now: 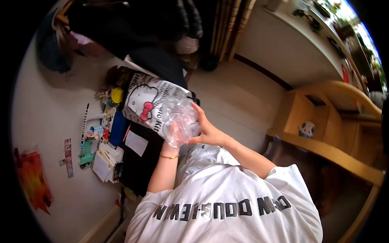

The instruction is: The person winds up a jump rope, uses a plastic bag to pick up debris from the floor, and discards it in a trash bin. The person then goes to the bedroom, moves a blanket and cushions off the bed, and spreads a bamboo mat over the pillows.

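**Crumpled clear plastic held between both hands, over a printed item**

The dark worktop [139, 166] runs alongside the person, bearing a white sheet [136, 142]. Beyond it, a Hello Kitty-printed item [139, 99] lies partly behind the crumpled clear plastic [182, 115]. The plastic looks thin and loosely bunched, so uneven pulling could tear it; if the hold slackened, it could slip or spring open. Its loose upper folds, reaching past the fingers, might snag or drag on the printed item.

The plastic sits between the two grips, its bulk rising beyond them. The right hand [208, 131] grips its side, thumb and fingers spread around it. The left hand [175, 131] shows through the film, against the plastic; whether its fingers are closed, I cannot tell. A thin gold bracelet [169, 156] circles the left wrist.
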Demonstrator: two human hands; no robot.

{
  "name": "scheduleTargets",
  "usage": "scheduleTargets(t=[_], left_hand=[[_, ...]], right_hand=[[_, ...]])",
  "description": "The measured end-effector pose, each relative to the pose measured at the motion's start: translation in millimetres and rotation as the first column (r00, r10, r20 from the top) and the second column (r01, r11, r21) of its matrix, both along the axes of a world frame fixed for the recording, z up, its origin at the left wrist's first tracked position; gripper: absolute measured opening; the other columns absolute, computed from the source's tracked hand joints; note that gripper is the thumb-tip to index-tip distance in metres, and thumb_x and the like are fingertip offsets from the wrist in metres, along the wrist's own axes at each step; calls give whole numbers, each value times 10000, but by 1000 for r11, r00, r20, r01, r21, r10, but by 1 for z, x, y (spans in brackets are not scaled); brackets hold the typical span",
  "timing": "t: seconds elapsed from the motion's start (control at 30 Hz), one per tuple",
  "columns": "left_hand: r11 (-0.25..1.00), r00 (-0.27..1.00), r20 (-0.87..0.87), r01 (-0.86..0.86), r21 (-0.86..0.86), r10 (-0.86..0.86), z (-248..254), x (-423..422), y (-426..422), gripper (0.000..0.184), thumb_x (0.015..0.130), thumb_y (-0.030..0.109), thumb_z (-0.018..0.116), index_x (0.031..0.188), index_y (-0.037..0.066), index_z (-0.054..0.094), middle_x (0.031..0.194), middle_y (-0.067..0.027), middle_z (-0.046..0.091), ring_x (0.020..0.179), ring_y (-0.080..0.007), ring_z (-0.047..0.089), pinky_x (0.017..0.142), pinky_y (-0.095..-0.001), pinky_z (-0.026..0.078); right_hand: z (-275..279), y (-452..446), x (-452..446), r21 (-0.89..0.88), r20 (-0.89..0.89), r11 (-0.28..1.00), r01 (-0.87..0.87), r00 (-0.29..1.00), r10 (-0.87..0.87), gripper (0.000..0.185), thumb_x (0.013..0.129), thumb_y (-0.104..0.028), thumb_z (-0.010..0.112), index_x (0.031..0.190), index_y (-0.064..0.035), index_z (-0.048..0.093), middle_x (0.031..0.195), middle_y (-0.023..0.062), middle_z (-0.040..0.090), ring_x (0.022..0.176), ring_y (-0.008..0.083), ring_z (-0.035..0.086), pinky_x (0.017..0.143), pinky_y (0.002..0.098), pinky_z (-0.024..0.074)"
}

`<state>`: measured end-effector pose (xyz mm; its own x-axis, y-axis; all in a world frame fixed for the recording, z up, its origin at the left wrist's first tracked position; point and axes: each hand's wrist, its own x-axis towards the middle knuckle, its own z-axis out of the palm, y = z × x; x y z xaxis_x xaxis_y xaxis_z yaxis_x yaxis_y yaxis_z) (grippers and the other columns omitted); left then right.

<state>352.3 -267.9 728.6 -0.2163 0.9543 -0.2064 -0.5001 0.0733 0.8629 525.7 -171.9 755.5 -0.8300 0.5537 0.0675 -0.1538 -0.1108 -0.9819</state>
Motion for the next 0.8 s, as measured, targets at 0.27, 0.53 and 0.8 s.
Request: scheduleTargets(t=[0.27, 0.53, 0.8], left_hand=[[963, 171, -968, 229, -141, -182, -22, 198, 22, 381, 857, 73, 491, 1219, -46, 504, 1291, -219, 470, 1219, -367, 407, 1041, -430, 313], [767, 123, -970, 636, -85, -209, 47, 287, 25, 305, 779, 102, 580, 1073, 32, 620, 1215, -133, 524, 1194, -300, 416, 1019, -430, 324], [490, 625, 301, 765, -417, -720, 25, 308, 74, 423, 955, 426, 444, 1223, 106, 509, 1124, -50, 574, 1065, -182, 561, 932, -342, 455]], right_hand=[[-33, -31, 128, -837, -33, 455, 304, 802, -597, 376, 893, -115, 552, 1247, -60, 441, 1125, 105, 592, 1001, 194, 591, 863, 334, 499], [-47, -44, 237, -865, 237, -23, 500, 368, -899, 181, 917, -83, 421, 1040, -20, 537, 915, 140, 641, 873, 230, 635, 770, 360, 535], [-35, -63, 242, -882, -47, 100, 461, 126, -991, 156, 880, -1, 429, 925, -79, 556, 720, 68, 531, 633, 159, 550, 544, 286, 451]])
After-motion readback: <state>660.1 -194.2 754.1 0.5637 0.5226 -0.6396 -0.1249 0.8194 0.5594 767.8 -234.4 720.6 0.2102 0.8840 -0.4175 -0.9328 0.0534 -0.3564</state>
